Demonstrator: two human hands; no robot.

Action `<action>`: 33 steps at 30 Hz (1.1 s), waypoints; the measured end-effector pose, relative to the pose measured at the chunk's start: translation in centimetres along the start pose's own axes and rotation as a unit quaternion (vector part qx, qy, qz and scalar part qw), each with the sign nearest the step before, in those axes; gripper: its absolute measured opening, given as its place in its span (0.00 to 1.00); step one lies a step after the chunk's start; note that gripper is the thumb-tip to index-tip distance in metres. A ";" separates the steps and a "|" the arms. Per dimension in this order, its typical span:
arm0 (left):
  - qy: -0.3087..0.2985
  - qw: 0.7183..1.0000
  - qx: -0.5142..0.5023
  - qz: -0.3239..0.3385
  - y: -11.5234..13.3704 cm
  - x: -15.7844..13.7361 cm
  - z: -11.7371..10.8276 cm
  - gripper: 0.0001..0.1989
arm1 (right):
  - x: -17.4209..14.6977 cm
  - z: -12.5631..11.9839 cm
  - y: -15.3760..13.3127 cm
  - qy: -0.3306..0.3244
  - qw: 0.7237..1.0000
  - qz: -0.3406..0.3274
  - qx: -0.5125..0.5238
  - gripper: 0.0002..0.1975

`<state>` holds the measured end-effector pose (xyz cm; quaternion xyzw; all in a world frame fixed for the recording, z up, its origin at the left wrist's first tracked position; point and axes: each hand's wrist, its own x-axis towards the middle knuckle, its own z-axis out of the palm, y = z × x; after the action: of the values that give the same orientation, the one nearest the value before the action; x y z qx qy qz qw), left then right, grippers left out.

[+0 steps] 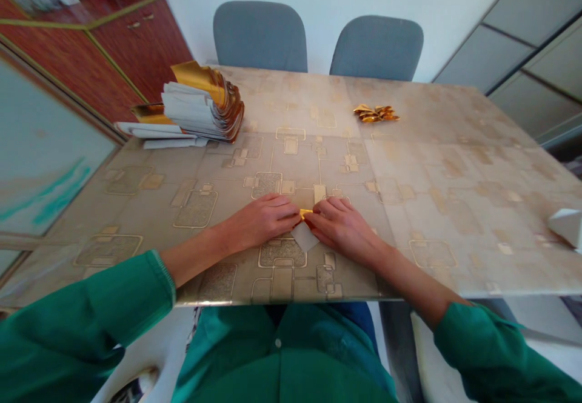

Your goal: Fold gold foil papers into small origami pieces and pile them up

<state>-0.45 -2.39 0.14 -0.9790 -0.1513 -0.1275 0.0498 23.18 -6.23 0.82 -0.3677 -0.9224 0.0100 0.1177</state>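
Observation:
Near the front edge of the table lies a small piece of gold foil paper (305, 238), its white back facing up and a strip of its gold side showing at the top. My left hand (273, 216) pinches it from the left, fingers closed. From the right, my right hand (343, 224) grips the same paper with bent fingers. Both hands rest low over the table, their fingertips nearly meeting at the gold strip. The fingers hide part of the paper.
A thick stack of gold-and-white paper sheets (200, 109) sits at the back left of the patterned table (409, 191). Several folded gold pieces (376, 113) lie in a small pile at the back. A white paper object (566, 227) is at the far right. Two grey chairs (260, 36) stand behind.

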 end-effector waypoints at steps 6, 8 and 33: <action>-0.001 0.999 -0.042 -0.003 1.0 0.0 -0.1 0.13 | -0.7 0.1 -0.1 -0.017 0.996 -0.023 0.084 0.10; 0.007 0.998 -0.052 -0.016 1.5 0.0 -0.1 0.12 | -1.1 -0.1 -0.1 -0.026 0.994 -0.030 0.103 0.12; 0.054 0.991 -0.028 -0.121 4.9 0.0 0.4 0.13 | -2.8 0.9 -1.7 0.085 0.993 0.009 0.083 0.09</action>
<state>1.19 -6.94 -0.52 -0.9464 -0.2617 -0.1890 0.0147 23.78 -9.34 -0.46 -0.3649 -0.9016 0.0563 0.2252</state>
